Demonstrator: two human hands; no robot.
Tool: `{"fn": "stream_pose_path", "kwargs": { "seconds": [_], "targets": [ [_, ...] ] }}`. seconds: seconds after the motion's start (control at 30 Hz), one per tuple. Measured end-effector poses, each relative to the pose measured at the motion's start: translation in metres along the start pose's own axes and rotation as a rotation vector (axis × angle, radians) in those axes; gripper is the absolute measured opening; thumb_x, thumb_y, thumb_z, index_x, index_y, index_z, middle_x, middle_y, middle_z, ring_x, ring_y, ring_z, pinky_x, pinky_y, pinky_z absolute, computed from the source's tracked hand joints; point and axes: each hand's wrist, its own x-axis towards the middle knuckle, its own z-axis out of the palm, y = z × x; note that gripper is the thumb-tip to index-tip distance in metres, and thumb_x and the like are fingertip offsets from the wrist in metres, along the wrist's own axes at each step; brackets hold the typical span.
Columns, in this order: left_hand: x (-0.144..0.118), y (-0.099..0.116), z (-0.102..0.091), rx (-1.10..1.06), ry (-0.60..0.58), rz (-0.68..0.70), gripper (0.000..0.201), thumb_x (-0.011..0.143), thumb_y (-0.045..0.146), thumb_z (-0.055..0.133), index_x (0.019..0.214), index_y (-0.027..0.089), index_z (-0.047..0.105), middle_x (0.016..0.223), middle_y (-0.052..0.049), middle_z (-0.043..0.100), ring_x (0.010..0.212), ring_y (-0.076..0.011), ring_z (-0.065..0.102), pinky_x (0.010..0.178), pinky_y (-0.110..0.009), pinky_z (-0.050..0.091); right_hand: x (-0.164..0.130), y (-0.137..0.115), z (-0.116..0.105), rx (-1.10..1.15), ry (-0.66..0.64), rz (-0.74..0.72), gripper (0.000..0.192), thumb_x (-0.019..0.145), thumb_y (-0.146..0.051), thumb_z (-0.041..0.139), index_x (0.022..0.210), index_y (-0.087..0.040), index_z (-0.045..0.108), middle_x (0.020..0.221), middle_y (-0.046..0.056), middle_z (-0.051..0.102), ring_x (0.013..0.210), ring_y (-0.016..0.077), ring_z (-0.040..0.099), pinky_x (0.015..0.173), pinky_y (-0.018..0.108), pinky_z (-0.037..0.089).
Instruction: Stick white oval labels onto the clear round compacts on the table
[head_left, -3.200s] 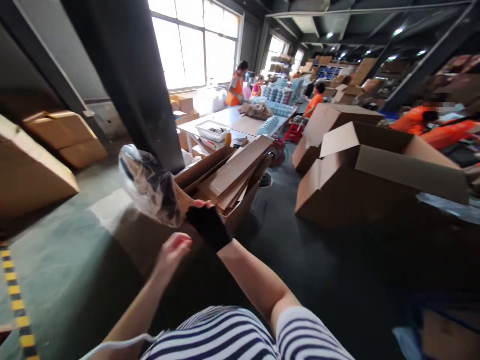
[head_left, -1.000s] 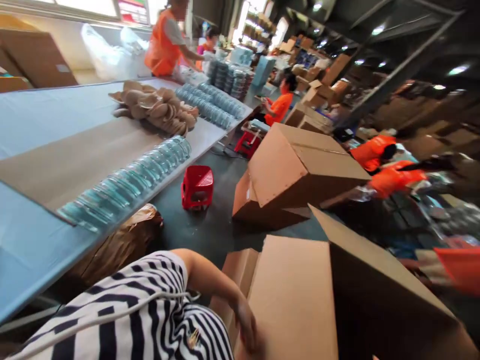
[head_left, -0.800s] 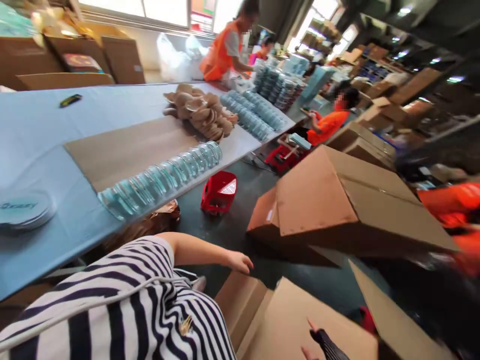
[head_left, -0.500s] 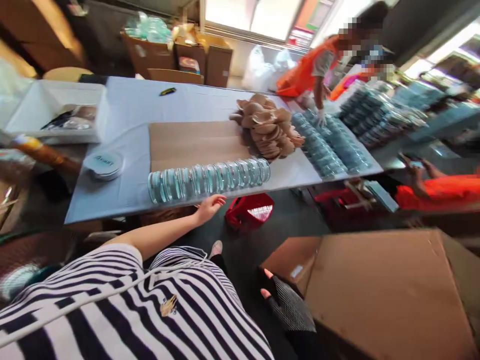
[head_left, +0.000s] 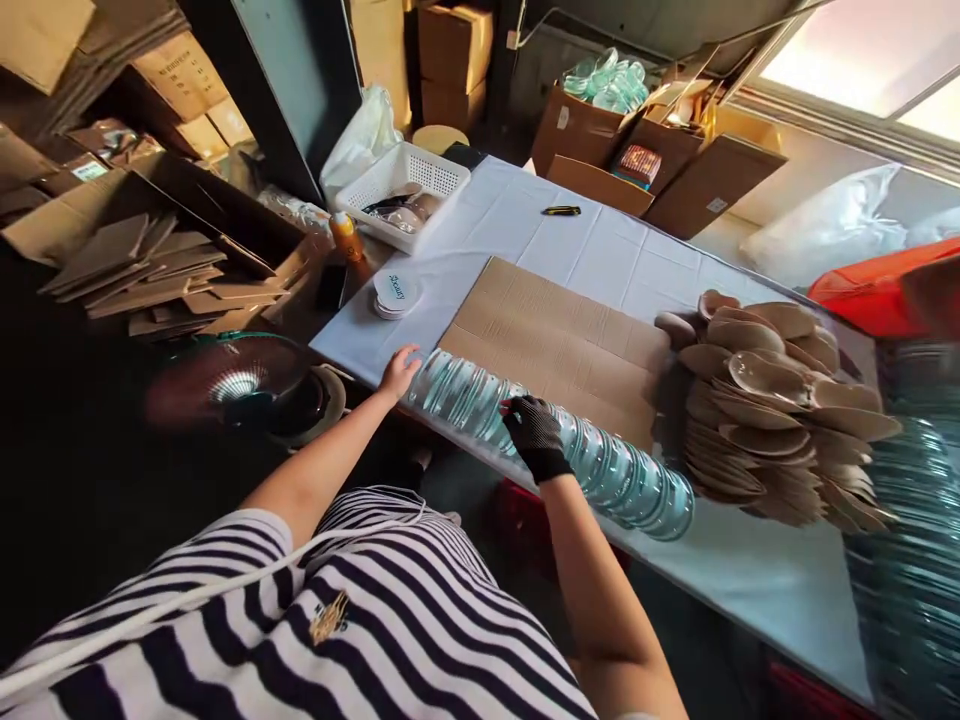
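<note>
A long row of clear bluish plastic lids (head_left: 600, 465) lies on its side along the near edge of a white-covered table (head_left: 525, 215). My bare left hand (head_left: 400, 370) rests against the row's left end, fingers spread on the first lid. My right hand (head_left: 534, 435), in a black glove, is pressed onto the row a little right of that, fingers curled over the lids. Behind the row lies a flat sheet of brown cardboard (head_left: 555, 335). I cannot tell whether either hand has the lids gripped or only touches them.
A heap of tan oval dishes (head_left: 765, 400) sits right of the cardboard, with more lid stacks (head_left: 911, 540) at the far right. A white basket (head_left: 397, 185), round lids (head_left: 395, 293), a cutter (head_left: 561, 210) and cardboard boxes (head_left: 600, 130) stand beyond. Flat cardboard pieces (head_left: 142, 270) pile at left.
I have turned from the cardboard boxes on the floor to the table. Both hands have come up onto the row of clear lids, the left at its end.
</note>
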Motion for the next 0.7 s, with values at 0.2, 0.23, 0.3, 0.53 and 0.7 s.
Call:
{"fn": "stream_pose_path", "kwargs": {
  "seconds": [0.2,0.23,0.3,0.53,0.7],
  "targets": [
    [0.011,-0.024,0.032,-0.147,-0.312,-0.230,0.045,0.095,0.029,0.043,0.135,0.014,0.054,0.143,-0.012,0.055,0.137,-0.0214,0.047,0.118,-0.037,0.032,0.125,-0.066,0.030,-0.170,-0.266,0.056,0.036,0.096,-0.032,0.044,0.115,-0.019,0.071,0.118,0.015,0.068,0.111,0.0267,0.059,0.089,0.034,0.047],
    [0.009,-0.027,0.034,-0.156,-0.326,-0.219,0.046,0.096,0.032,0.042,0.137,0.015,0.053,0.144,-0.011,0.054,0.138,-0.0212,0.046,0.119,-0.038,0.030,0.141,-0.070,0.035,-0.194,-0.318,0.050,0.036,0.096,-0.032,0.044,0.117,-0.019,0.071,0.119,0.015,0.068,0.112,0.0269,0.060,0.088,0.034,0.047],
    [0.004,-0.032,0.035,-0.171,-0.343,-0.185,0.048,0.096,0.037,0.043,0.138,0.015,0.052,0.145,-0.011,0.054,0.140,-0.0219,0.044,0.121,-0.038,0.028,0.166,-0.073,0.045,-0.228,-0.437,0.032,0.037,0.095,-0.032,0.046,0.119,-0.017,0.070,0.118,0.015,0.069,0.110,0.0265,0.063,0.086,0.032,0.048],
    [-0.003,-0.037,0.035,-0.241,-0.386,-0.166,0.049,0.095,0.044,0.046,0.135,0.016,0.054,0.146,-0.011,0.053,0.139,-0.0223,0.045,0.121,-0.040,0.029,0.210,-0.072,0.057,-0.232,-0.668,-0.060,0.030,0.084,-0.028,0.062,0.109,-0.016,0.074,0.109,0.014,0.073,0.097,0.0240,0.069,0.080,0.028,0.050],
    [0.042,-0.039,0.038,-0.201,-0.218,-0.426,0.041,0.096,0.039,0.042,0.125,0.017,0.061,0.139,-0.013,0.059,0.131,-0.0247,0.053,0.113,-0.045,0.039,0.183,-0.059,0.038,-0.137,-0.537,-0.079,0.037,0.091,-0.033,0.055,0.126,-0.024,0.064,0.122,0.007,0.069,0.110,0.0209,0.064,0.089,0.028,0.047]
  ]
}}
